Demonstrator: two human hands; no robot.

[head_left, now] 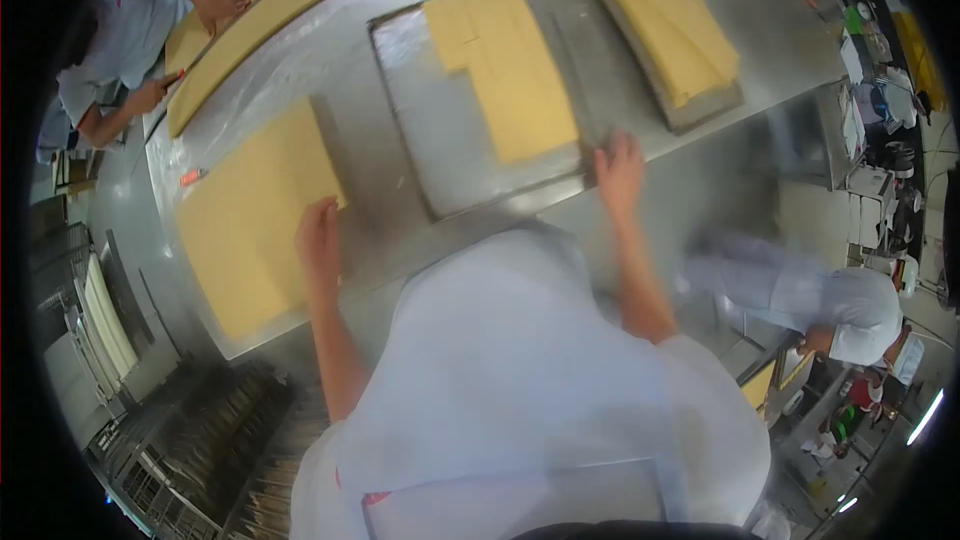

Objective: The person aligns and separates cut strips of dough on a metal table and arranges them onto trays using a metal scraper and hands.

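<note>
My left hand (319, 242) is at the right edge of a large flat yellow sheet (255, 220), which looks like dough or sponge. Its fingers are bent together around the sheet's corner. Slightly blurred, my right hand (621, 178) is held over the table's front edge, holding nothing, with thumb and fingers apart. It is close to the near right corner of a metal tray (440, 155). On that tray lies a yellow piece (510, 80) with a notched left side, covering the tray's right part. Farther right, another tray (690, 120) carries stacked yellow sheets (670, 25).
Long yellow strips (290, 5) run along the far left of the steel table (375, 240), where a co-worker's hands (222, 8) rest. A small red-and-white object (192, 177) sits by the left sheet. Another person (800, 295) bends at the right. Racks (200, 440) stand lower left.
</note>
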